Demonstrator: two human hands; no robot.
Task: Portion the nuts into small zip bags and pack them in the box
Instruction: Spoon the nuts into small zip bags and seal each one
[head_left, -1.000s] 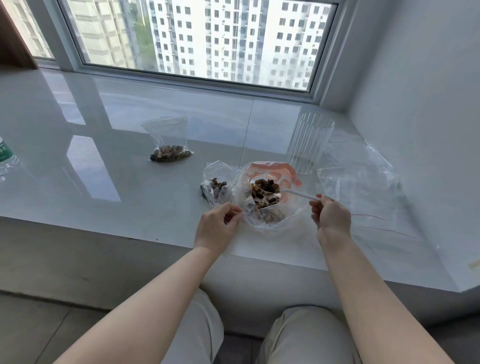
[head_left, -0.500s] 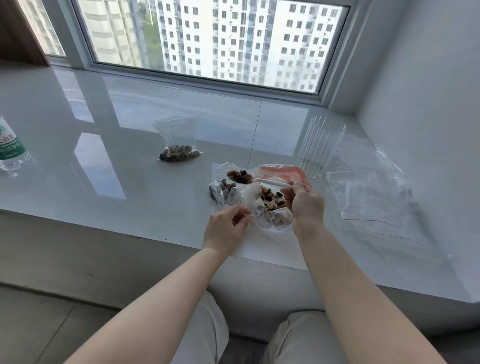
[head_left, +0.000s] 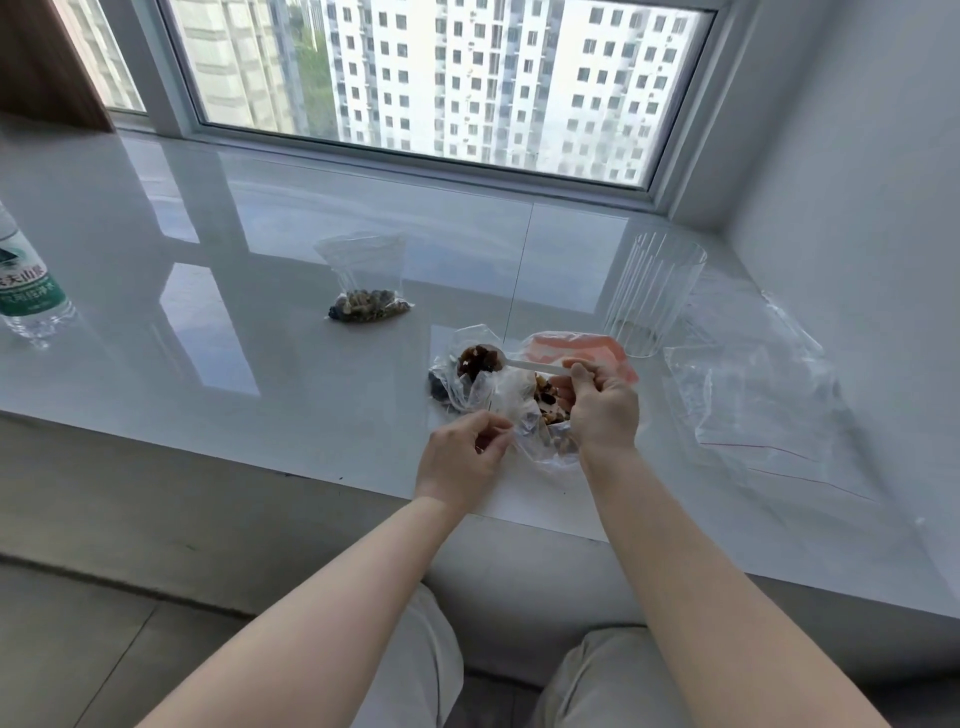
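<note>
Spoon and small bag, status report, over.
Right hand grips loaded spoon over small bag. Left hand pinches bag edge. Nothing blocking.
</note>
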